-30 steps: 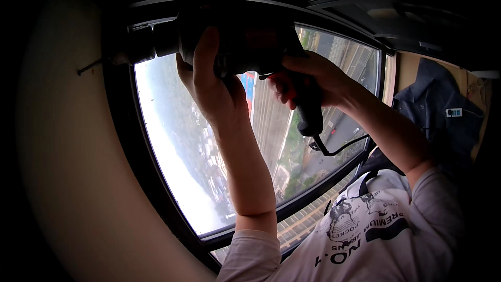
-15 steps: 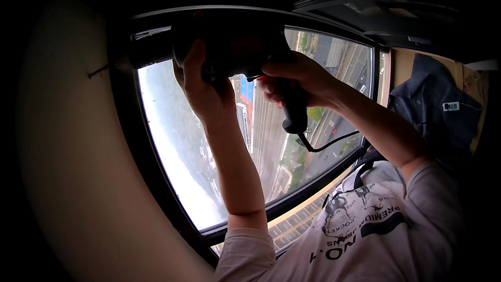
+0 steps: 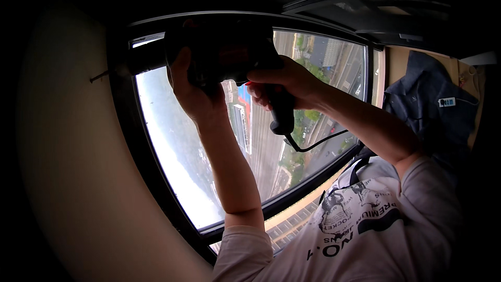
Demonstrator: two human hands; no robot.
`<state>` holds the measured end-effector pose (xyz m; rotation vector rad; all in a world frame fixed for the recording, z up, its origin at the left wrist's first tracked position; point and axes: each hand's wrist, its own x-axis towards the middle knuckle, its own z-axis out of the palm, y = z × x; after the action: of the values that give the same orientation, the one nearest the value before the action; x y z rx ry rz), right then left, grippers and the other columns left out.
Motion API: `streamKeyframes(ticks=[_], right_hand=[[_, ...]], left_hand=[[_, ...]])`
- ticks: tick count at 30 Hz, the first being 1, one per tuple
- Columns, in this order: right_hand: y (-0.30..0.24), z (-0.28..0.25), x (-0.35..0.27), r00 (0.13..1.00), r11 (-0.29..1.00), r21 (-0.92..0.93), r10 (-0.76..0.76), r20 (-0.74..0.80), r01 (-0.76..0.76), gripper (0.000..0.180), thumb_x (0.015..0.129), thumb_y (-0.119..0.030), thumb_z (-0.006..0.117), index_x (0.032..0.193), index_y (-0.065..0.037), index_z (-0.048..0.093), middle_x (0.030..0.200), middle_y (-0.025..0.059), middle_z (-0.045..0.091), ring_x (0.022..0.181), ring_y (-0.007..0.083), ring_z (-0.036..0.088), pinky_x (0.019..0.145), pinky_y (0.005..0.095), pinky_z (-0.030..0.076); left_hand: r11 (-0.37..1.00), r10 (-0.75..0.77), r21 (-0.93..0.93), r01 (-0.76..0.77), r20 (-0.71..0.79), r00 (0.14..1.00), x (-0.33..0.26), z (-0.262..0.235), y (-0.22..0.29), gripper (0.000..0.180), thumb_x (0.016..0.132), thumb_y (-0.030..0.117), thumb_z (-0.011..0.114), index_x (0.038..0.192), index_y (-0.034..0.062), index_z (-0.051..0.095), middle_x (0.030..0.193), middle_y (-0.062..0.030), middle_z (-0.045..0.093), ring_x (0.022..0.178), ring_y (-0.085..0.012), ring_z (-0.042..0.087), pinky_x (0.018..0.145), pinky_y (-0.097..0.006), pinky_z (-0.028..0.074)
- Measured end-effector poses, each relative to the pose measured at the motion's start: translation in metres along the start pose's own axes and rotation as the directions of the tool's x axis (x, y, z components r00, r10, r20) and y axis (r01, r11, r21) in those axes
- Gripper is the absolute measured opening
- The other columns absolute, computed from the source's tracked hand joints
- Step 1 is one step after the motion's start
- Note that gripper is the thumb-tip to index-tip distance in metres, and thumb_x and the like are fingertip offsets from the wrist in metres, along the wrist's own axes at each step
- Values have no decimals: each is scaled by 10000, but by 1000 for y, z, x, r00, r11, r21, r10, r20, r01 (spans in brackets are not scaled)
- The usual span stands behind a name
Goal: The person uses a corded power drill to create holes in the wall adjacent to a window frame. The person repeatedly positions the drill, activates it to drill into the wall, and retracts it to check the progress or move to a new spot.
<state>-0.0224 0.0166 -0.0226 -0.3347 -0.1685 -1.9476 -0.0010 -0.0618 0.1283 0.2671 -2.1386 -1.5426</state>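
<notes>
A dark corded power drill (image 3: 224, 52) is held up in front of the window, lying sideways with its front end toward the left. My left hand (image 3: 195, 94) is closed around the underside of its front body, thumb up along the near side. My right hand (image 3: 292, 81) wraps the rear pistol grip, fingers by a red trigger. From the chuck a thin bit (image 3: 99, 77) points left at the pale wall (image 3: 62, 146); whether its tip touches cannot be told. The power cord (image 3: 308, 149) runs from the grip's base off to the right. Deep shadow hides much of the drill's body.
A black-framed window (image 3: 177, 146) stands behind my arms, with roads and trees far below. Dark frame bars (image 3: 334, 0) cross overhead. At the right hangs a dark cloth or garment (image 3: 417, 89), with a small white device (image 3: 447, 102) and its cable against it.
The drill and both hands have shifted slightly left, toward the wall. My grip on it looks the same. The view has also moved a little.
</notes>
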Motion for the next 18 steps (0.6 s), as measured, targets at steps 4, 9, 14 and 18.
streamKeyframes(ticks=[4,9,14,18], right_hand=[[1,0,0,1000,1000,-11,-19,18,19,193,863,-193,716,887,-37,606,690,78,614,601,175,589,506,309,473],[1,-1,1,1000,1000,-20,-4,18,5,206,858,-204,723,888,-35,611,702,78,623,605,171,598,521,307,484],[2,-4,3,999,1000,-12,-7,46,8,214,866,-222,721,876,-30,629,720,77,640,610,164,623,541,301,506],[2,-5,3,999,1000,-16,-14,53,15,212,868,-222,719,878,-30,628,719,78,640,611,165,624,543,302,509]], left_hand=[[1000,-5,10,6,-23,1000,-1,1,1,471,877,241,578,1280,0,549,1211,-138,628,1092,-242,631,936,-371,526],[1000,5,3,-5,-44,999,2,1,0,463,838,233,616,1243,11,583,1120,-119,662,1023,-222,660,867,-356,573],[1000,-12,-4,12,-39,999,1,-9,-1,452,875,225,591,1268,4,562,1168,-128,654,1052,-237,657,897,-376,557],[1000,8,-8,-9,-28,1000,3,-8,-1,441,890,217,582,1276,5,556,1178,-132,657,1055,-250,660,889,-387,562]])
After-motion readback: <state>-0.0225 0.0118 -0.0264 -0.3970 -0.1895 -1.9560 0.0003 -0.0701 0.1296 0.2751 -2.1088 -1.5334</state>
